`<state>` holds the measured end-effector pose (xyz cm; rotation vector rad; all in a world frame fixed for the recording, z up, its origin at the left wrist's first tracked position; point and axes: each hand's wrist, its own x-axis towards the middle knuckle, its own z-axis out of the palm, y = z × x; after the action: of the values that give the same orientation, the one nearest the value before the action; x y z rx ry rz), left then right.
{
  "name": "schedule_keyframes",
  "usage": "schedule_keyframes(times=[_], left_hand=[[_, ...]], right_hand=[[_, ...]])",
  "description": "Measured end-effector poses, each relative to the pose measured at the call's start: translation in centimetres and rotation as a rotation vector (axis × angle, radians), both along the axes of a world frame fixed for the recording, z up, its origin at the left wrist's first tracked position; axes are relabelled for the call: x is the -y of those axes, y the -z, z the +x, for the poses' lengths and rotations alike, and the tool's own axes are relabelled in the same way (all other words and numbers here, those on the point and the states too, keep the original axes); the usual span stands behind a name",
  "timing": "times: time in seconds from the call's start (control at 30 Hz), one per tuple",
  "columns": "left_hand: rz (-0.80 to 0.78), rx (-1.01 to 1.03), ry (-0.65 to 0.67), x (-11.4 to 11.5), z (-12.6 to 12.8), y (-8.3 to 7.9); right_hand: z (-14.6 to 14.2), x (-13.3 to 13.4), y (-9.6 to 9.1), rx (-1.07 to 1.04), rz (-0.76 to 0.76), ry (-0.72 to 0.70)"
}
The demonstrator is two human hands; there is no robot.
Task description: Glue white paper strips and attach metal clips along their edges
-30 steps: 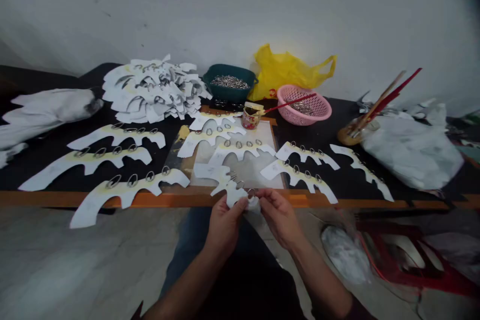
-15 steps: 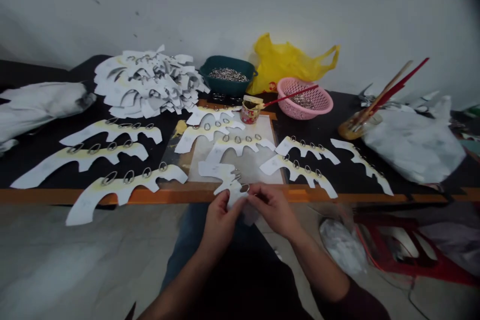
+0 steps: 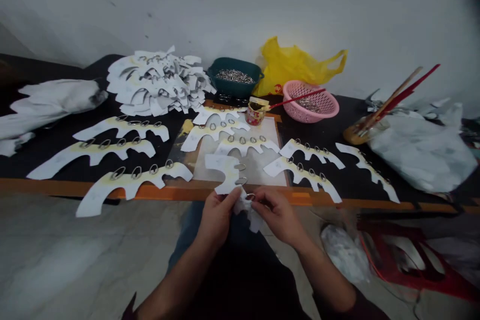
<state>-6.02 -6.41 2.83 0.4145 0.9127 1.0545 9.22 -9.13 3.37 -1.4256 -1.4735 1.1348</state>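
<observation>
Worktop: ringed paper cutouts [image 3: 98,197] lie across the orange-edged worktop [image 3: 56,188].
Left hand [image 3: 217,221]: closed on a white paper cutout [image 3: 224,172], which sits at the worktop's front edge.
Right hand [image 3: 279,217]: closed, pinching a metal ring [image 3: 249,197] on that cutout.

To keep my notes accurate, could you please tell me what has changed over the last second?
The left hand and right hand kept hold of the paper cutout, which has turned more upright above them; neither let go. The other cutouts and the pink basket stayed as they were.
</observation>
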Motion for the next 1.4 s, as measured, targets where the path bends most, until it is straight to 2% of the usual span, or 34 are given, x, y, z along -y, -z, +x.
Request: schedule_keyframes(times=[0.1, 0.17, 0.37, 0.47, 0.63, 0.83, 0.9, 1.03, 1.1, 1.17, 1.23, 1.3, 1.4], left_hand=[[-0.025, 0.035, 0.004, -0.2, 0.1, -0.2], [-0.023, 0.065, 0.037, -0.1, 0.2, -0.3], [-0.088, 0.174, 0.176, 0.2, 0.0, -0.8], [-0.112, 0.21, 0.174, 0.4, 0.0, -1.1], [0.062, 0.062, 0.096, 0.9, 0.6, -0.2], [0.128, -0.035, 0.186, 1.7, -0.9, 1.1], [0.326, -0.247, 0.11, 1.6, -1.8, 1.4], [1.04, -0.939, -0.191, 0.4, -2.8, 2.0], [1.317, -1.061, -0.188, -0.3, -2.7, 1.8], [1.447, -1.012, -0.097, -0.8, -2.6, 0.9], [1.37, -0.898, -0.038, -1.1, -2.4, -0.5], [1.09, -0.755, -0.012, -1.1, -2.0, -2.0], [0.625, -0.526, -0.003, -0.9, -1.1, -3.4]], right_hand=[[-0.3, -0.2, -0.5, -0.115, -0.109, -0.03], [-0.9, -0.5, -0.9, -0.21, -0.169, 0.001], [-2.1, -1.4, -1.5, -0.28, -0.243, 0.122], [-2.0, -1.3, -1.8, -0.314, -0.273, 0.122], [-2.0, -1.6, -1.9, -0.282, -0.263, 0.166], [-1.2, -2.0, -1.4, -0.389, -0.309, 0.282], [-0.9, -1.9, -1.4, -0.439, -0.33, 0.299], [-1.5, -1.6, -2.0, -0.459, -0.353, 0.288], [-1.7, -1.5, -2.9, -0.413, -0.346, 0.256], [-1.4, -1.4, -4.0, -0.387, -0.323, 0.17], [-0.4, -1.4, -5.3, -0.365, -0.292, 0.061], [0.7, -1.5, -6.6, -0.259, -0.179, 0.043], [1.2, -2.1, -8.0, -0.019, 0.079, 0.053]])
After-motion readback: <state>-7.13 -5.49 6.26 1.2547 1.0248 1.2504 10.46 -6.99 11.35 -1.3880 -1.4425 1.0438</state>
